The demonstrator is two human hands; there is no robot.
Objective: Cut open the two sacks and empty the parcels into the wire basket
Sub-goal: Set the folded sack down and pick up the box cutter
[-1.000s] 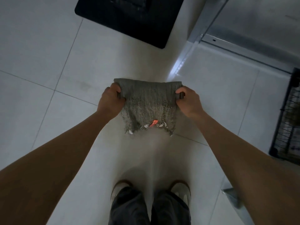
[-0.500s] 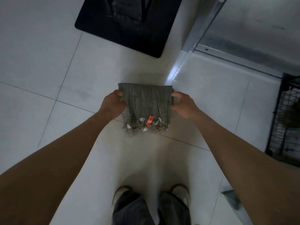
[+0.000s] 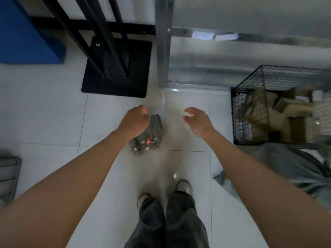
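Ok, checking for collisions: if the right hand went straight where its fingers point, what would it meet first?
Likely the folded sack at the left hand: the right hand points leftward at it, though depth is unclear.

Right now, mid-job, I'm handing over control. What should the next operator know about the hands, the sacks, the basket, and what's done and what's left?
Left hand: fingers curled over the folded grey sack; I cannot tell whether it grips it.
Right hand: open, holding nothing.
Folded grey sack: low ahead, left of the wire basket, with its frayed cut edge nearest the person.
Wire basket: at the right, with parcels inside.
Done: one sack looks emptied and folded.
Left: the pale fabric beside the basket may be the second sack; check whether it is emptied.
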